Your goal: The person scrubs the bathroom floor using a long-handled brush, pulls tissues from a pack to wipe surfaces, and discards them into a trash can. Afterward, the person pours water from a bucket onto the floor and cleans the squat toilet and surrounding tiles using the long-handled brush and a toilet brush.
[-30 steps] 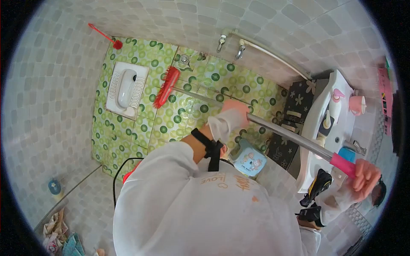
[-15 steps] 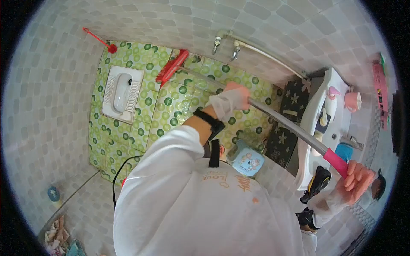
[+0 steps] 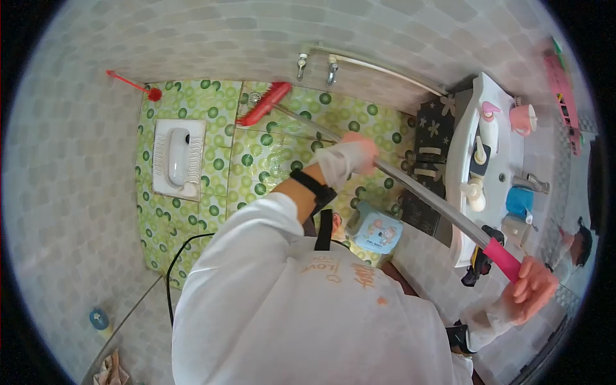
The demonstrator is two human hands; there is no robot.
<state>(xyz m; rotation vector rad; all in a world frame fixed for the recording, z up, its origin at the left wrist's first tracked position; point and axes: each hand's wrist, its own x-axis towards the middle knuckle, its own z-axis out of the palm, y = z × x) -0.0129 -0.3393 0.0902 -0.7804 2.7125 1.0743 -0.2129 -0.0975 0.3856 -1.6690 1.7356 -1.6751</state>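
Observation:
My left hand (image 3: pixel 358 154), in a translucent glove, is closed round the middle of the long grey broom handle (image 3: pixel 436 202). At the right, my gloved right hand (image 3: pixel 534 289) grips the pink end (image 3: pixel 502 258) of that handle. The red broom head (image 3: pixel 264 104) lies tilted on the green-patterned floor (image 3: pixel 256 154), its bristles facing left, beside the round drain (image 3: pixel 255 98). To the left of the broom head, a white squat toilet (image 3: pixel 178 157) is set in the floor.
A white sink (image 3: pixel 504 154) holding bottles stands over dark flowered cabinets (image 3: pixel 435 131) at the right. Near my body is a light blue bin (image 3: pixel 375 230). Two taps (image 3: pixel 332 70) are on the far wall. A red toilet brush (image 3: pixel 154 94) is in the far left corner.
The broom head has moved from beside the toilet to the far wall near the drain and tilted. Both hands keep their grip. The camera view has shifted and turned slightly.

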